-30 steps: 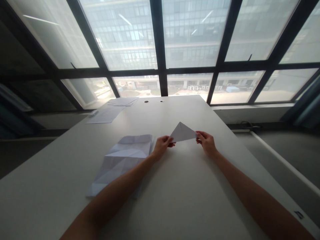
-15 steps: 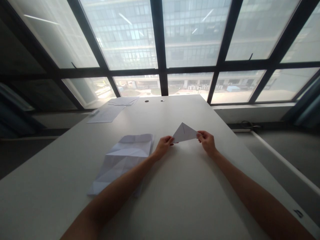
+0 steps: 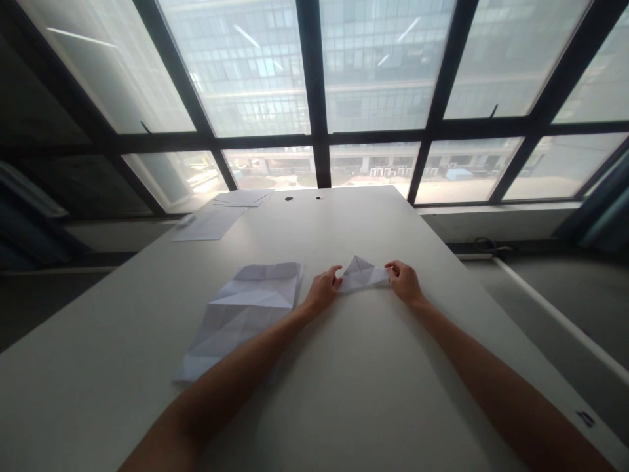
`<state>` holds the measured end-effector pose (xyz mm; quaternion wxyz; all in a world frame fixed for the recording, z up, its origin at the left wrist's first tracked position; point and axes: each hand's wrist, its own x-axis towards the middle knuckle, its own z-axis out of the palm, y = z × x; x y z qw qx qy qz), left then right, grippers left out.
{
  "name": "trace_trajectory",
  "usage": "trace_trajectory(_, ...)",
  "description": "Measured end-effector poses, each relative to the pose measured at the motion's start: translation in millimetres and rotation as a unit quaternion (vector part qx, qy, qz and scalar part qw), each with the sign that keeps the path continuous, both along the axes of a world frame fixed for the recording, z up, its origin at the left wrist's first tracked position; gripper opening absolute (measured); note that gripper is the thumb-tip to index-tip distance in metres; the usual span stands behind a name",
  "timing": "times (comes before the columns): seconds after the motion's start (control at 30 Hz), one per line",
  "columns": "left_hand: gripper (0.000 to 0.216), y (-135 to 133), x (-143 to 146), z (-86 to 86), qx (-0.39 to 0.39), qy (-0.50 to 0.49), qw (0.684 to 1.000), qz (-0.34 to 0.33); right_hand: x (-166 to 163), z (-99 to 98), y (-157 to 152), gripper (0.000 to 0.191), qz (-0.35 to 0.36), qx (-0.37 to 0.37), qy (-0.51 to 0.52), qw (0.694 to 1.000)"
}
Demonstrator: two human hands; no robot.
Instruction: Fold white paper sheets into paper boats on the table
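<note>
A small folded sheet of white paper [image 3: 361, 278] is at the middle of the white table, with a pointed top and a wide band along its near side. My left hand [image 3: 323, 290] holds the paper's left end, its index finger slightly lifted. At the opposite end, my right hand [image 3: 405, 280] pinches the right corner between thumb and fingers. Left of my left hand lies a larger creased sheet of paper [image 3: 250, 298], partly covered by my left forearm.
Flat white sheets [image 3: 211, 223] lie at the table's far left, with more papers [image 3: 246, 198] overlapping them. Two round holes are near the far edge of the table [image 3: 344, 216]. A small dark item [image 3: 585, 418] sits by the right edge. Tall windows stand beyond.
The folded paper has come down toward me and lies lower. Its plain triangular face now shows a band along the near side. Both hands have shifted slightly, still at its two ends.
</note>
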<state>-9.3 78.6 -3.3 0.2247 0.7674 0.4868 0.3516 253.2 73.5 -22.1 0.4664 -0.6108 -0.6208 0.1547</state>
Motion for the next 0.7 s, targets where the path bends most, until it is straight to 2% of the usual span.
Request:
trace_trajectory(0.07,0.041,-3,-1,0.6,0.031,0.08,0.996,-0.006,-1,0.0,-3,0.017,-0.017,-0.014,-0.099,0.995)
trace_trajectory(0.17,0.044,-7,-1,3.7,0.053,0.181,0.982,-0.005,-2,1.9,-7,0.014,-0.036,-0.023,-0.192,0.98)
trace_trajectory(0.3,0.049,-13,-1,7.7,0.072,0.226,0.971,-0.011,-3,7.7,-11,0.012,-0.061,0.0,-0.268,0.961)
trace_trajectory(0.37,0.054,-13,-1,8.3,0.085,0.226,0.97,-0.036,-4,10.9,-14,0.011,-0.066,0.01,-0.284,0.956)
trace_trajectory(0.43,0.065,-12,-2,7.4,0.084,0.225,0.965,-0.1,-9,13.0,-17,0.013,-0.046,0.016,-0.287,0.957)
trace_trajectory(0.53,0.072,-8,-2,3.4,0.067,0.217,0.954,-0.197,-20,12.2,-21,0.024,0.028,0.008,-0.293,0.956)
trace_trajectory(0.6,0.064,-5,-1,0.4,0.067,0.199,0.956,-0.202,-31,9.6,-24,0.032,0.07,-0.01,-0.309,0.949)
trace_trajectory(0.7,0.044,-4,2,-1.1,0.09,0.176,0.967,-0.164,-45,6.4,-30,0.045,0.126,-0.041,-0.347,0.928)
